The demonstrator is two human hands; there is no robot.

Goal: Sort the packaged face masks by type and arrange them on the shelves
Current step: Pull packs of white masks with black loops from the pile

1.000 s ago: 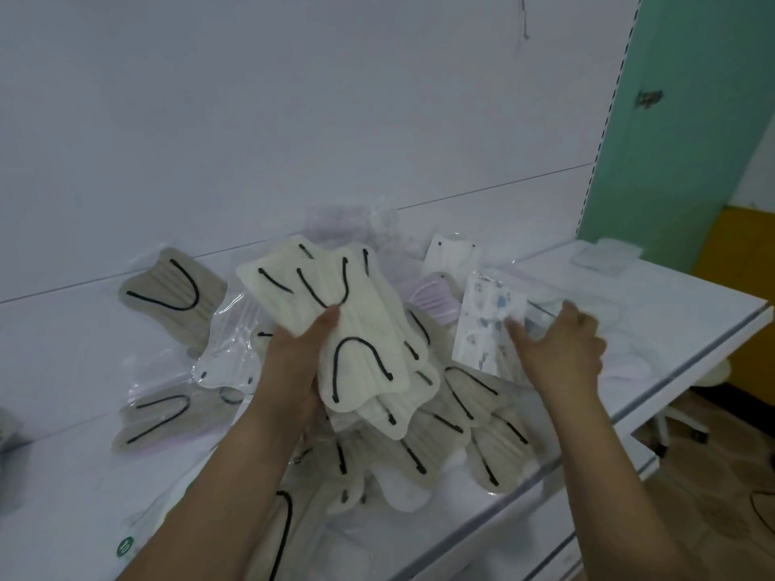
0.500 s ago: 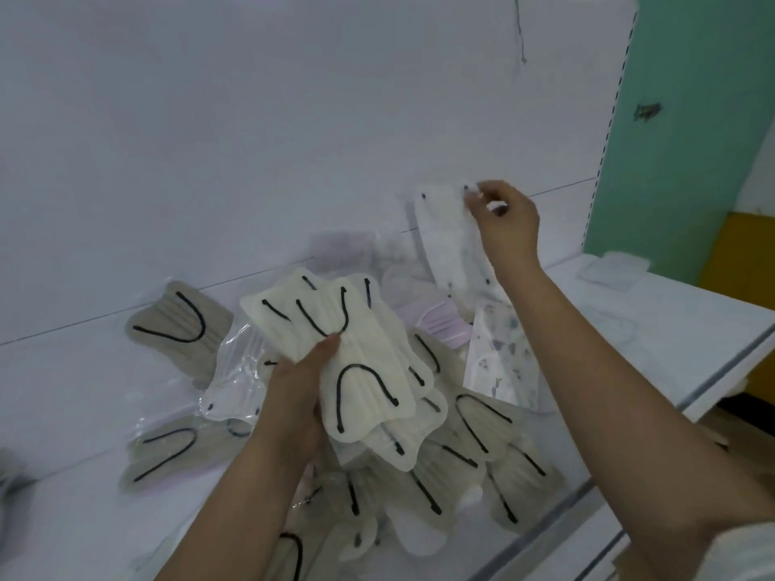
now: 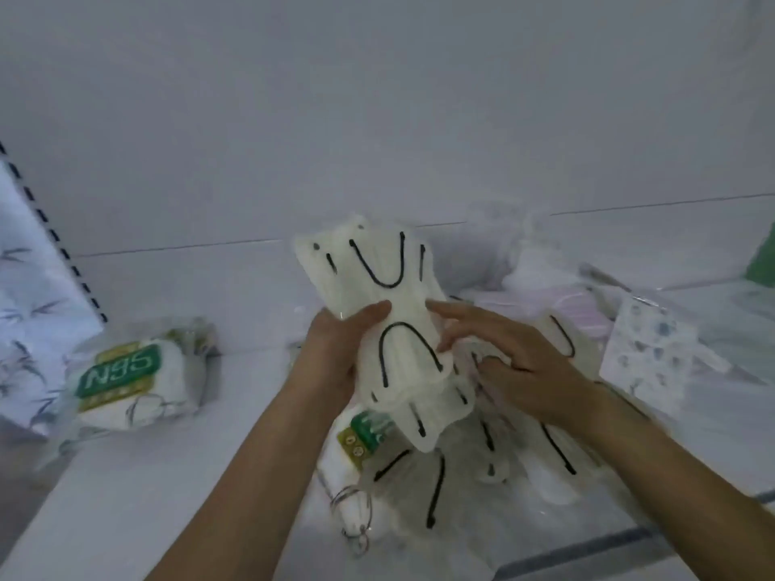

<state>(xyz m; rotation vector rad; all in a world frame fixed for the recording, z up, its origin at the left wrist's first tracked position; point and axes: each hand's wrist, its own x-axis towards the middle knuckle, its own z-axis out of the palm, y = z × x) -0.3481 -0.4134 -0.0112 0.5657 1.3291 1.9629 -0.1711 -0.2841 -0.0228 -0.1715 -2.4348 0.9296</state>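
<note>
My left hand [image 3: 335, 350] grips a stack of cream masks with black ear loops [image 3: 390, 312], held upright above the white shelf [image 3: 167, 475]. My right hand [image 3: 516, 362] rests its fingers on the right side of that stack, fingers lightly bent. Beneath both hands lies a heap of packaged masks with black loops [image 3: 482, 454]. A green-labelled N95 pack [image 3: 126, 379] sits on the shelf at the left. A second green-labelled pack [image 3: 360, 442] pokes out under the held stack. A white mask with a blue print [image 3: 646, 358] lies at the right, with pink masks [image 3: 562, 304] behind.
A white back wall [image 3: 377, 119] rises behind the shelf. A patterned panel with a perforated upright [image 3: 37, 253] stands at the far left. The shelf's front edge [image 3: 587, 555] runs across the lower right. Bare shelf surface shows at the lower left.
My right hand came down from the printed mask at the back and now touches the cream stack. The view swung left, bringing the N95 pack into sight. The stack now stands more upright.
</note>
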